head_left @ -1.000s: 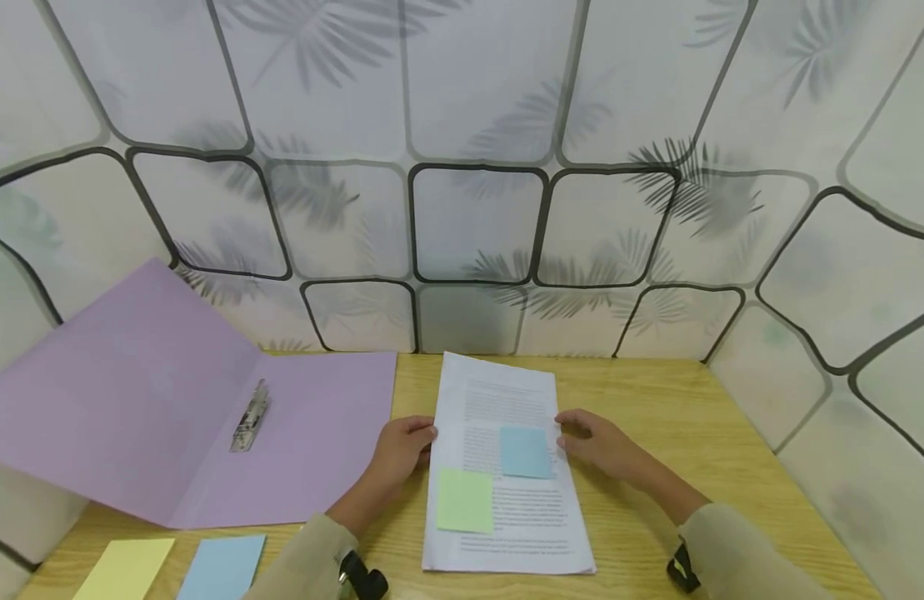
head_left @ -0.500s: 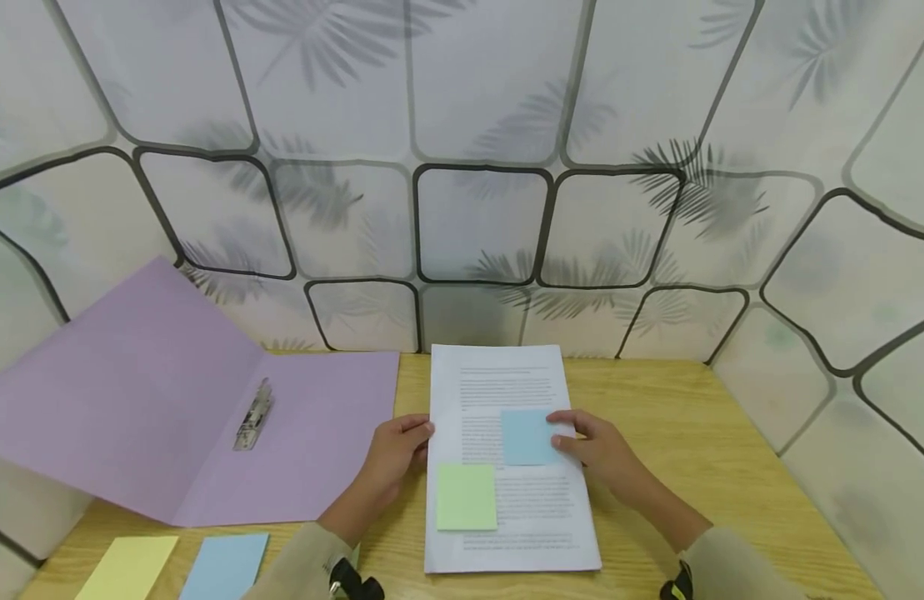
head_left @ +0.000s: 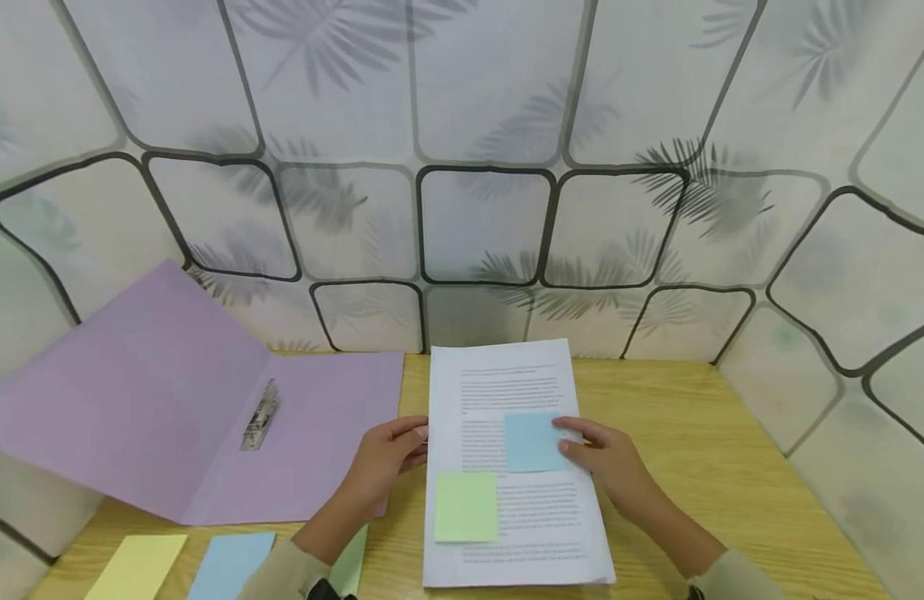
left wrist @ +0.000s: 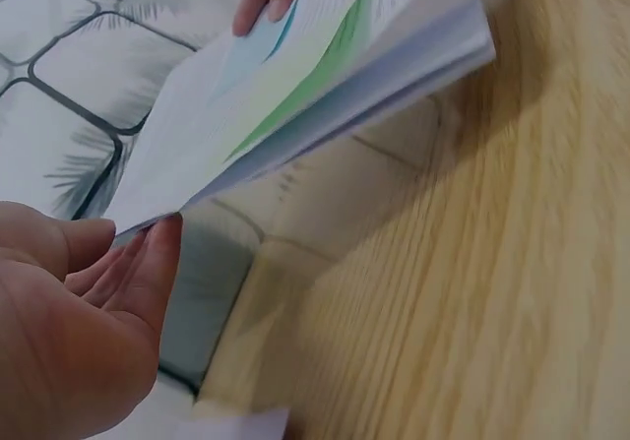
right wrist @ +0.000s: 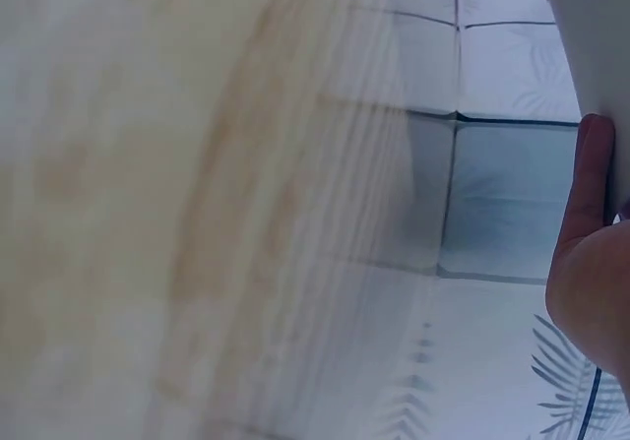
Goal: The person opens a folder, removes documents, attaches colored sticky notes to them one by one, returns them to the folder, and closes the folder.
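Observation:
A stack of printed white sheets is held between both hands, raised off the table in the left wrist view. On its top page are a blue sticky note and a green sticky note. The left hand pinches the left edge, thumb uppermost and fingers beneath, as the left wrist view shows. At the right edge the right hand grips the stack, its thumb and a finger over the blue note. The right wrist view shows a finger against the stack's underside.
An open purple folder with a metal clip lies to the left, its cover raised. Before it are yellow notes and blue notes. Green paper shows beside the left wrist. A patterned wall backs the wooden table.
The right fingers have moved from the stack's right edge onto the blue note. The stack has straightened and come up slightly nearer the camera. The left hand stays at the left edge.

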The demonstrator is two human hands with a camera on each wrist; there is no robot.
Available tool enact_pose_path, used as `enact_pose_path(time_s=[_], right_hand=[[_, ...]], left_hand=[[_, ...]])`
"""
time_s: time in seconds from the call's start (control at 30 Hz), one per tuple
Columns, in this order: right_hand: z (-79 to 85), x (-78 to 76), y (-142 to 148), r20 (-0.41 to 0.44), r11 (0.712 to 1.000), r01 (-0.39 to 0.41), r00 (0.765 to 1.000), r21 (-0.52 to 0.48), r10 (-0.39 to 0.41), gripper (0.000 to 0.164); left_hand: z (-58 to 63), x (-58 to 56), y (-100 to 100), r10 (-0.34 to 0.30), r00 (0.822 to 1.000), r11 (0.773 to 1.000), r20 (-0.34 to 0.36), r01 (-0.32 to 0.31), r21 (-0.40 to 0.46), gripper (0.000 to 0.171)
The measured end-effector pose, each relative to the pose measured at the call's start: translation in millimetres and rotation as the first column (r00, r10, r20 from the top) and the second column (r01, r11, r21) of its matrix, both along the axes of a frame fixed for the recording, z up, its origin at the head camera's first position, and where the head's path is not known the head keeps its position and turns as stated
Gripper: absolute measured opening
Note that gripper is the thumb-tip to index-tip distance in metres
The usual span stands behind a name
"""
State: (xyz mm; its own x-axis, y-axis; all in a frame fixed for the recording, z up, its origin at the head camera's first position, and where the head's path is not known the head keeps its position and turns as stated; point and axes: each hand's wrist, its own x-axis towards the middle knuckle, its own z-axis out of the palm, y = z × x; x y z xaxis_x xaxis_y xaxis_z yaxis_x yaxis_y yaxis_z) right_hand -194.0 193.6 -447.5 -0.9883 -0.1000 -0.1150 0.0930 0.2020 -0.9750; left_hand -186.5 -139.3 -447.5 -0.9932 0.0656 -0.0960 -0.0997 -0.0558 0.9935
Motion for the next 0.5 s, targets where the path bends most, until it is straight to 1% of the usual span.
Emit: enact_pose_path(time_s=[0.07,0.13,0.2,0.27,0.3,0.4,0.43,0.47,0.5], right_hand=[[0.6,2.6,1,-0.002,1.0,-0.008,1.0,-0.017,0.008,0.047],[1.4,6.3,4,-0.006,1.0,-0.009,1.0,-0.029,0.008,0.05],[2.9,10.1,8,-0.002,0.999,0.006,1.0,-0.035,-0.006,0.052],[4.7,12.8,13,0.009,0.998,0.038,0.999,-0.04,-0.038,0.053],[5.8,13.9,16,0.013,0.998,0.053,0.999,-0.043,-0.052,0.054],[8.4,15.4,21,0.033,0.994,0.09,0.996,-0.064,-0.088,0.053],[9.1,15.5,22,0.04,0.992,0.098,0.995,-0.074,-0.095,0.052],[9.8,15.6,23,0.041,0.991,0.102,0.994,-0.082,-0.099,0.052],[10.5,15.7,23,0.044,0.99,0.105,0.994,-0.091,-0.101,0.051]], left_hand=[[4.5,7.2,-15,-0.017,1.0,1.0,-0.02,0.017,0.006,0.039],[9.5,17.5,-34,-0.01,0.999,1.0,-0.035,0.01,-0.01,0.042],[13.7,28.8,-56,0.032,0.999,0.998,-0.044,-0.034,-0.045,0.044],[14.7,40.6,-81,0.085,0.993,0.992,-0.083,-0.092,-0.086,0.045],[14.7,46.7,-94,0.118,0.986,0.986,-0.114,-0.131,-0.107,0.044],[12.2,65.1,-136,0.2,0.96,0.959,-0.198,-0.234,-0.163,0.036],[10.7,71.3,-151,0.226,0.948,0.944,-0.223,-0.27,-0.188,0.032],[9.7,77.9,-165,0.256,0.936,0.921,-0.24,-0.312,-0.234,0.029],[9.1,84.2,-179,0.288,0.924,0.892,-0.253,-0.355,-0.279,0.028]])
